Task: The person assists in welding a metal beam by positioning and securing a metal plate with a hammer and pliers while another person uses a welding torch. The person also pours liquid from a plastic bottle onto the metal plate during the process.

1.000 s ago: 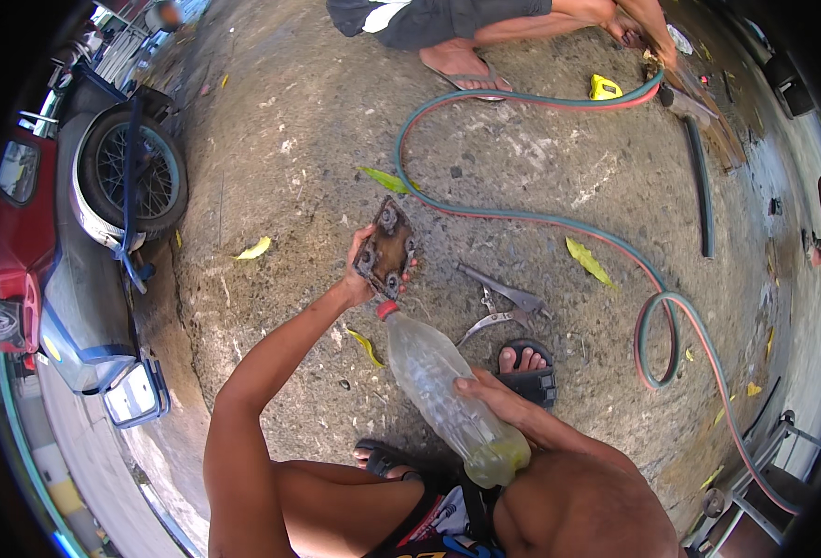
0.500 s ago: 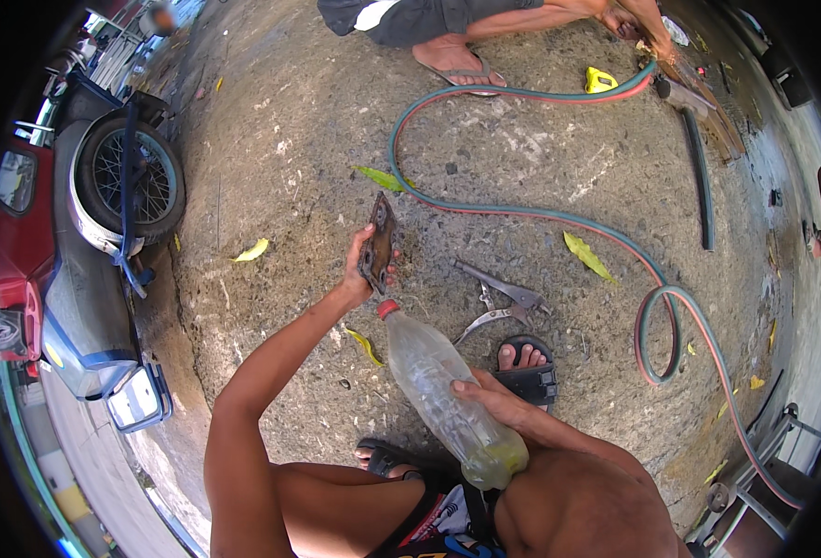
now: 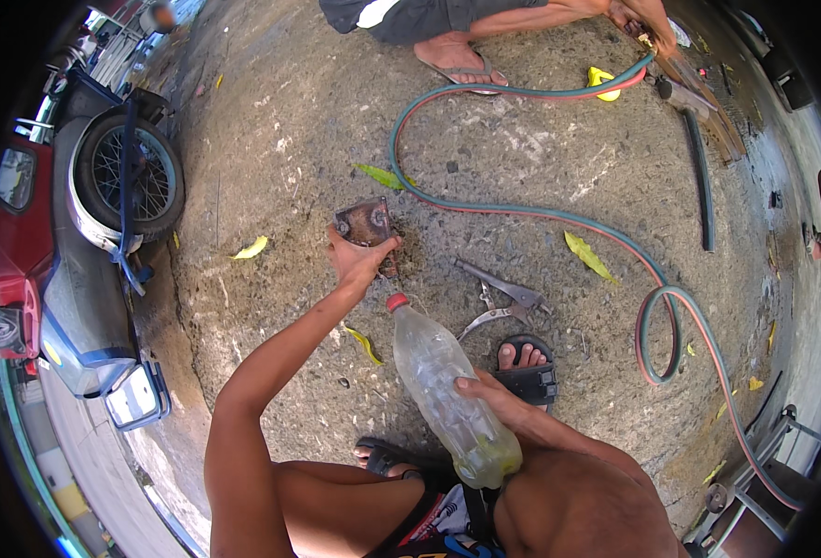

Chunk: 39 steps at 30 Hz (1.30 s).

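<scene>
Gripped in my left hand (image 3: 358,260) is a dark, rusty metal plate (image 3: 364,223) with rounded hole marks near its corners; its broad face now shows. My right hand (image 3: 489,395) is wrapped round a large clear plastic bottle (image 3: 436,381) with a red cap. The bottle slants, cap toward the metal plate and base near my body, and a little yellowish-green liquid lies in its base. Between cap and plate a small gap seems to show. On the concrete right of the bottle's neck lie locking pliers (image 3: 503,288), touched by neither hand.
A twin green-and-red hose (image 3: 522,212) curls across the concrete. At the far right, another person's hand (image 3: 629,19) works by metal bars (image 3: 703,102), near a hammer (image 3: 685,98) and a yellow tape measure (image 3: 603,84). A motorcycle (image 3: 85,270) stands at the left.
My left hand has turned the metal plate from nearly edge-on to its broad face, the back of the hand now upward. The bottle has shifted slightly in my right hand's grip.
</scene>
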Available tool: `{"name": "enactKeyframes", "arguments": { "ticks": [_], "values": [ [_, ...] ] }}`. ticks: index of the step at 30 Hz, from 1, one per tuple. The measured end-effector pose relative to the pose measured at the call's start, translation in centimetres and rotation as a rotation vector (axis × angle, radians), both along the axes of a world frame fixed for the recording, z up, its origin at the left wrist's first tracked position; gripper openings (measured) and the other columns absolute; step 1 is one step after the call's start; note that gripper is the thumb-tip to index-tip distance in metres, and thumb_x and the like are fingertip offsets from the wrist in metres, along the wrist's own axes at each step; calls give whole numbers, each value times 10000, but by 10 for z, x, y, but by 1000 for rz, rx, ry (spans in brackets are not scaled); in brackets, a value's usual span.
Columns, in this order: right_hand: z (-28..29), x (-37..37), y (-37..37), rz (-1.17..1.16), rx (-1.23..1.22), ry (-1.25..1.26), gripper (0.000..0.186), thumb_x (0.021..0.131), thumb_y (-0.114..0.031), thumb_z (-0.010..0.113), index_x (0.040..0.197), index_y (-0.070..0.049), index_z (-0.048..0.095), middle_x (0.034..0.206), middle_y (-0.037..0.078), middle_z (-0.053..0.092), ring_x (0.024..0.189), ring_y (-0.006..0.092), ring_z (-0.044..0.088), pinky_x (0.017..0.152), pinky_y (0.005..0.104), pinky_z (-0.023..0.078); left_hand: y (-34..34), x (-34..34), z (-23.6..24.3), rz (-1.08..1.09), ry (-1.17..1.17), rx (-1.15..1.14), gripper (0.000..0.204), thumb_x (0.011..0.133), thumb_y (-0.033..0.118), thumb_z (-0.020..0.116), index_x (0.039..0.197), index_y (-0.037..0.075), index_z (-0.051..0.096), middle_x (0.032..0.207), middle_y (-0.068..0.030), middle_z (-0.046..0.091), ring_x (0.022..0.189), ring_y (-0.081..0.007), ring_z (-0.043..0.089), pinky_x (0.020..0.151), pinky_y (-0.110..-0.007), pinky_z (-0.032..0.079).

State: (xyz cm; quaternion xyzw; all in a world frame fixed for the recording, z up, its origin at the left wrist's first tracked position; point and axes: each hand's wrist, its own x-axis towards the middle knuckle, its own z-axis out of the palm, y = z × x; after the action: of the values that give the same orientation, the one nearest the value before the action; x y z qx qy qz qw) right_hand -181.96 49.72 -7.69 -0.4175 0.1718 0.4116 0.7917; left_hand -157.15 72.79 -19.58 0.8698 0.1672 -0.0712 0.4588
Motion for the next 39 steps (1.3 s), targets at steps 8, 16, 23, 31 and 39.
{"name": "enactKeyframes", "arguments": {
  "ticks": [8,16,23,31,39],
  "values": [
    [5,2,1,-17,-138,91,784,979,-515,640,1520,0,400,1378,134,574,1244,226,570,1043,371,475,-5,-10,11,31,76,283,1486,509,521,994,1620,79,112,1490,-304,305,1391,-473,322,1147,-618,275],
    [-20,-3,-2,-55,-109,109,864,966,-576,626,1521,38,381,1386,157,565,1248,241,573,1050,369,467,-1,-14,10,-177,19,508,1466,500,486,1003,1625,94,149,1457,-285,355,1361,-464,364,1146,-593,295],
    [-17,-4,-6,-66,-156,38,885,968,-583,611,1533,47,351,1423,184,540,1311,268,539,1089,383,440,2,-18,14,-347,-96,550,1462,475,412,998,1631,121,152,1477,-240,352,1376,-448,358,1157,-589,293],
    [-11,-2,-4,-42,-183,33,843,967,-532,648,1544,8,354,1441,185,530,1332,276,527,1104,391,432,3,-21,21,-448,-117,553,1457,483,384,990,1640,128,141,1492,-221,333,1384,-442,350,1170,-558,301],
    [-10,-3,-3,-31,-162,35,870,962,-504,668,1575,-2,310,1474,191,508,1364,287,501,1138,407,408,8,-19,9,-326,-213,316,1321,547,379,995,1613,90,270,1393,-237,477,1293,-380,490,1131,-562,373]
  ]
}}
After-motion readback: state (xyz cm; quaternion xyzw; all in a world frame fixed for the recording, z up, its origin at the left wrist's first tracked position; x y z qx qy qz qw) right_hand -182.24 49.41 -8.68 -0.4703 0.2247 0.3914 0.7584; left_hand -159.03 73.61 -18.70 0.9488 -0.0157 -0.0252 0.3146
